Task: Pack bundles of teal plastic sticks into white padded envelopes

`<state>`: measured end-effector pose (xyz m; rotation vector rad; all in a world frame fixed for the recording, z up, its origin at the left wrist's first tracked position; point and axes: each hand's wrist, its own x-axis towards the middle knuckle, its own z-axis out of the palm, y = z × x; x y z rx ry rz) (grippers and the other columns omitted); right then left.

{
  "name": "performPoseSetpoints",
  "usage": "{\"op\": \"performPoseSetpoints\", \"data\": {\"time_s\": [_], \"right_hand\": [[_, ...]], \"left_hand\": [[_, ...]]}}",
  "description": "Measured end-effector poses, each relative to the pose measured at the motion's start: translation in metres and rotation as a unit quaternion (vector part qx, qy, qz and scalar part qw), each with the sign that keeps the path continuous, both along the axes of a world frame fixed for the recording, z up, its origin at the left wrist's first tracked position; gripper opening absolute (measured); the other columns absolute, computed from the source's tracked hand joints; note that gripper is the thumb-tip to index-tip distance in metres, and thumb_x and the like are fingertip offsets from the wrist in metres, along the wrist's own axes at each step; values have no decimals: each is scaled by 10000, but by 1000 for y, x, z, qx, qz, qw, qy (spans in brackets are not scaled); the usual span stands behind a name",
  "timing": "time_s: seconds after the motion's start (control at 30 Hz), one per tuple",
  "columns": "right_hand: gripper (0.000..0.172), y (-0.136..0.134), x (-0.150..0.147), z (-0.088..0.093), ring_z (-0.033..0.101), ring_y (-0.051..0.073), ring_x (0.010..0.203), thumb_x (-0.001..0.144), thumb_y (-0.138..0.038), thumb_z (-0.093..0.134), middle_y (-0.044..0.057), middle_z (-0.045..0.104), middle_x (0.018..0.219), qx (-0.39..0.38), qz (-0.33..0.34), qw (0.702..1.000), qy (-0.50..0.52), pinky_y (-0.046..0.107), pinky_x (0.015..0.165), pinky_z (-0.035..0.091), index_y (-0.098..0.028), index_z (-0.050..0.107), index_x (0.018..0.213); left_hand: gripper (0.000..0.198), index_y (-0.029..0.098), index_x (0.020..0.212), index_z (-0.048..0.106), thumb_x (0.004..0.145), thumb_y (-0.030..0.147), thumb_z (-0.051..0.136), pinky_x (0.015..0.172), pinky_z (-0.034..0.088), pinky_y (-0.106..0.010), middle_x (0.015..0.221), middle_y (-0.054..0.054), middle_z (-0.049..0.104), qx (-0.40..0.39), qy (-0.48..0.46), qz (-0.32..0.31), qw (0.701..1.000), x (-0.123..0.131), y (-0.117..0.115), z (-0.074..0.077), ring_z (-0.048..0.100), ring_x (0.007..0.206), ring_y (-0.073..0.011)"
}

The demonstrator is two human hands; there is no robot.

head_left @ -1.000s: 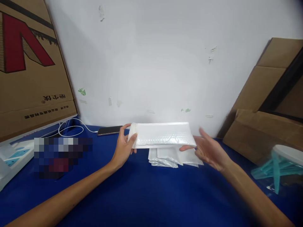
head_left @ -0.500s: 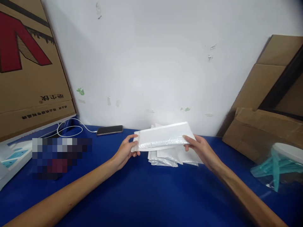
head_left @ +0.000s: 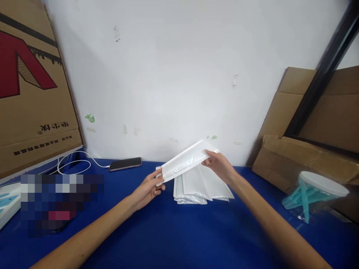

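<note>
A white bubble mailer [head_left: 182, 161] is stretched between my two hands above the table, tilted with its right end higher. My left hand [head_left: 148, 188] pinches its left, flap end between thumb and fingers. At the upper right corner, my right hand [head_left: 218, 164] grips the mailer, thumb on top and fingers underneath. Below and behind it lies a loose pile of white bubble mailers [head_left: 196, 185], partly covered by the held one and by my right hand.
On the blue table [head_left: 157, 235], a phone [head_left: 125, 164] with a white cable [head_left: 98, 158] lies at the back left. Cardboard boxes [head_left: 33, 93] lean on both sides. A clear tub [head_left: 311, 198] with teal strips and a white lid stands right. A power strip [head_left: 9, 201] is at far left.
The held mailer has tilted more steeply, its right end rising as my right hand moved up and left. My view has shifted slightly, so the surroundings sit lower in the picture.
</note>
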<state>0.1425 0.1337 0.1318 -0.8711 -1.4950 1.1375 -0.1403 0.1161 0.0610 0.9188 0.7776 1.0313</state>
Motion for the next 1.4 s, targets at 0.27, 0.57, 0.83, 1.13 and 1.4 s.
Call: {"op": "performPoseSetpoints", "data": {"time_s": [0.27, 0.57, 0.83, 1.13, 1.4], "right_hand": [[366, 23, -27, 53, 630, 204, 768, 864, -470, 649, 64, 674, 694, 30, 16, 992, -118, 392, 920, 478, -177, 676, 645], [395, 14, -11, 66, 678, 246, 909, 928, -433, 590, 122, 753, 809, 16, 23, 971, -238, 431, 972, 479, -152, 730, 689], [413, 9, -16, 70, 692, 247, 940, 955, -432, 558, 114, 760, 805, 25, 73, 965, -251, 415, 958, 500, -153, 734, 706], [337, 3, -21, 72, 682, 284, 910, 948, -378, 572, 109, 746, 772, 30, 72, 964, -255, 431, 877, 511, -178, 687, 702], [310, 6, -23, 70, 689, 277, 891, 981, -299, 518, 116, 736, 772, 33, 79, 955, -283, 421, 877, 526, -179, 624, 716]], "left_hand": [[389, 166, 1182, 615, 826, 171, 771, 379, 280, -72, 888, -7, 529, 23, -18, -29, 999, -7, 9, -11, 466, 551, -1], [239, 142, 1019, 667, 832, 241, 778, 337, 172, -70, 832, 14, 474, 24, -15, -92, 995, -3, 4, -11, 358, 504, 16], [182, 140, 996, 656, 872, 247, 733, 327, 181, -72, 878, 0, 517, 3, -6, -107, 994, -2, -1, -7, 293, 478, 23], [229, 85, 931, 692, 814, 256, 787, 322, 169, -76, 716, 0, 506, -18, 6, -172, 985, -6, -2, -5, 231, 472, 6], [221, 71, 915, 709, 852, 279, 748, 315, 153, -80, 536, 36, 452, -26, 30, -210, 977, -4, -1, -7, 217, 425, 0]]}}
